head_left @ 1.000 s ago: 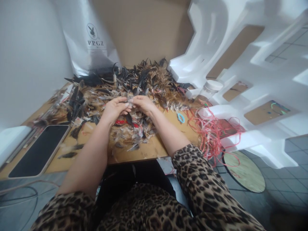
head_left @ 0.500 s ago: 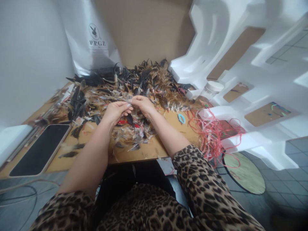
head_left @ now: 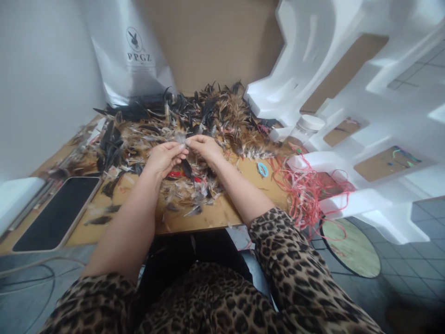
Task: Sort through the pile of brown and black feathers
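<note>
My left hand and my right hand meet over the feather-strewn table, fingertips almost touching. A small pale grey, fluffy feather pokes up from between the pinched thumbs and forefingers of both. Under the left fingers a dark feather points downward; whether it is held or lies on the heap cannot be made out. Something red shows on the table below the hands. Loose brown, grey and white feathers are scattered nearer to me.
Behind the hands spreads a heap of black and brown feathers. A phone lies at left. On the right are a blue ring, tangled pink strings, a lidded jar and white foam. A silvery bag stands behind.
Both hands have shifted slightly left and away from me, still pinched together. The pale fluffy feather now shows more clearly above the fingertips. The view has moved a little.
</note>
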A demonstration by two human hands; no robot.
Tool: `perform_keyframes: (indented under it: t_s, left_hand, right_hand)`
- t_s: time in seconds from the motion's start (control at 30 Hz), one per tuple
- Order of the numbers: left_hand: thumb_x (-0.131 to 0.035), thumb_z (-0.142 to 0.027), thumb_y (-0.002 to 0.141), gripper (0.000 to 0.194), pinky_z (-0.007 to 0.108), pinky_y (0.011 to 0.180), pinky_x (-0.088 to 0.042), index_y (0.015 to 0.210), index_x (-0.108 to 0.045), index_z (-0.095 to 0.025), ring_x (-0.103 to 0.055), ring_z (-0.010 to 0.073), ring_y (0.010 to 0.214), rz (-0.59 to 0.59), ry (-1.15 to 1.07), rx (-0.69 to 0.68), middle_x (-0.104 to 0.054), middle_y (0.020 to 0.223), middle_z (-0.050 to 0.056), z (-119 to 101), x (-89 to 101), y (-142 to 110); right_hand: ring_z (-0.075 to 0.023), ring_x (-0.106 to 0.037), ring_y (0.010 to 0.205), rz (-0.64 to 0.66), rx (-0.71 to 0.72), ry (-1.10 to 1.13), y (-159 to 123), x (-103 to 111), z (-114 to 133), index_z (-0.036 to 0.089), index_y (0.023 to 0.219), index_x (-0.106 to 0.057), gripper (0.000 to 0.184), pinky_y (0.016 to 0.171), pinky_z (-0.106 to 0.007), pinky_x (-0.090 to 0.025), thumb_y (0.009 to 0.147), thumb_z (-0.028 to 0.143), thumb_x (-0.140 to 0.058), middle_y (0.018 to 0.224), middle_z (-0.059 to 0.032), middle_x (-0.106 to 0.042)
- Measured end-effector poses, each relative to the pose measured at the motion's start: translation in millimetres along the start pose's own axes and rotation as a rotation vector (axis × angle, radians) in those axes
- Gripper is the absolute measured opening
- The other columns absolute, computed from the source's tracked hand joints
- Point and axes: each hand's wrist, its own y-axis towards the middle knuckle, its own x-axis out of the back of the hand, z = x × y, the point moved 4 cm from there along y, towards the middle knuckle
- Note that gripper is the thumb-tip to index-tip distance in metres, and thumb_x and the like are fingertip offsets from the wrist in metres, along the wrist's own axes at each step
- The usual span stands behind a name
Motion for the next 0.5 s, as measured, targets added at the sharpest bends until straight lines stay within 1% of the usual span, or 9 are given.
perform_keyframes:
  t_s: [0.07, 0.1, 0.17, 0.27, 0.33, 0.4, 0.43, 0.5]
  left_hand:
    - [-0.072, -0.021, 0.065, 0.014, 0.012, 0.044, -0.041, 0.071, -0.063, -0.012, -0.057, 0.0044, 0.051, -0.091, -0.073, -0.056, -0.067, 0.067, 0.003, -4.2, 7.2, 2.4]
    - [-0.071, -0.021, 0.066, 0.014, 0.011, 0.044, -0.041, 0.071, -0.062, -0.012, -0.057, 0.0043, 0.051, -0.139, -0.107, -0.077, -0.067, 0.067, 0.002, -5.7, 11.1, 3.6]
    - [-0.071, -0.021, 0.067, 0.014, 0.011, 0.043, -0.041, 0.073, -0.061, -0.013, -0.057, 0.0038, 0.051, -0.204, -0.152, -0.102, -0.066, 0.068, 0.001, -6.9, 17.5, 6.0]
    - [-0.07, -0.02, 0.067, 0.014, 0.011, 0.043, -0.041, 0.075, -0.061, -0.013, -0.057, 0.0039, 0.05, -0.225, -0.186, -0.111, -0.066, 0.066, 0.0, -5.5, 21.9, 9.0]
    - [-0.07, -0.019, 0.067, 0.013, 0.011, 0.041, -0.04, 0.073, -0.061, -0.013, -0.057, 0.0041, 0.049, -0.215, -0.202, -0.113, -0.065, 0.066, 0.001, -3.9, 22.2, 10.0]
    - [-0.07, -0.018, 0.066, 0.012, 0.011, 0.04, -0.039, 0.072, -0.062, -0.012, -0.056, 0.0043, 0.048, -0.207, -0.215, -0.117, -0.066, 0.065, 0.001, -3.0, 21.9, 10.3]
    - [-0.07, -0.018, 0.066, 0.012, 0.011, 0.04, -0.039, 0.072, -0.062, -0.012, -0.056, 0.0044, 0.048, -0.206, -0.222, -0.116, -0.066, 0.065, 0.002, -2.7, 21.7, 10.4]
    - [-0.071, -0.017, 0.065, 0.012, 0.012, 0.039, -0.039, 0.072, -0.062, -0.012, -0.056, 0.0047, 0.048, -0.213, -0.236, -0.112, -0.066, 0.065, 0.001, -2.5, 21.8, 10.3]
  right_hand:
    - [-0.0065, -0.048, 0.059, -0.014, 0.068, -0.227, 1.0, 6.1, 4.8, 0.013, 0.07, -0.065, 0.024, 0.061, -0.021, -0.039, 0.065, 0.037, -0.067, 0.064, 0.0021, -0.059]
    - [-0.0064, -0.047, 0.057, 0.013, 0.081, -0.343, 0.9, 8.0, 6.8, 0.012, 0.068, -0.065, 0.025, 0.059, -0.021, -0.038, 0.066, 0.037, -0.066, 0.061, 0.0021, -0.058]
    - [-0.006, -0.043, 0.053, 0.127, 0.064, -0.561, -1.0, 8.7, 9.2, 0.011, 0.065, -0.065, 0.028, 0.055, -0.021, -0.035, 0.066, 0.039, -0.064, 0.056, 0.0024, -0.054]
    - [-0.0065, -0.043, 0.051, 0.295, 0.009, -0.865, -7.9, 4.5, 10.7, 0.012, 0.064, -0.067, 0.032, 0.054, -0.021, -0.033, 0.066, 0.043, -0.064, 0.054, 0.0019, -0.054]
    - [-0.0076, -0.046, 0.053, 0.355, -0.027, -1.037, -12.7, -0.7, 10.1, 0.013, 0.067, -0.069, 0.034, 0.054, -0.021, -0.032, 0.063, 0.046, -0.066, 0.055, 0.001, -0.057]
    - [-0.0087, -0.048, 0.055, 0.396, -0.059, -1.137, -15.9, -6.5, 7.5, 0.014, 0.069, -0.07, 0.03, 0.054, -0.021, -0.033, 0.061, 0.043, -0.069, 0.057, 0.0002, -0.059]
    - [-0.0089, -0.049, 0.056, 0.416, -0.073, -1.15, -16.7, -8.9, 5.8, 0.015, 0.07, -0.07, 0.026, 0.054, -0.021, -0.033, 0.061, 0.039, -0.069, 0.059, 0.0, -0.06]
    - [-0.0084, -0.049, 0.055, 0.463, -0.082, -1.091, -16.8, -11.5, 3.1, 0.014, 0.068, -0.069, 0.017, 0.054, -0.021, -0.033, 0.062, 0.03, -0.067, 0.059, 0.0004, -0.06]
